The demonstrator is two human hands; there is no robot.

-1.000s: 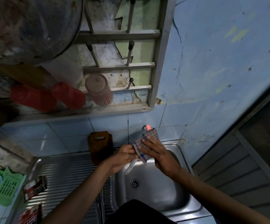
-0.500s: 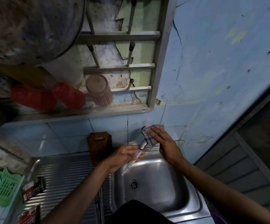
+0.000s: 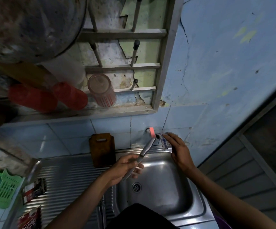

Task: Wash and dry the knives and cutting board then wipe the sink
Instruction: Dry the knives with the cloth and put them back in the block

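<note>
The left hand (image 3: 125,169) grips a knife (image 3: 142,156) over the sink (image 3: 198,210) basin, one end reaching up to the tap (image 3: 151,132). Just right of that end, the right hand (image 3: 178,151) lies flat-fingered on a checked cloth (image 3: 164,142) at the sink's back rim. The cutting board (image 3: 101,149) leans on the tiles left of the left hand, near the basin edge.

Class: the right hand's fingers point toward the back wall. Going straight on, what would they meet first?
The right hand already lies on the checked cloth; straight on, probably the tiled wall, though depth is unclear.
</note>
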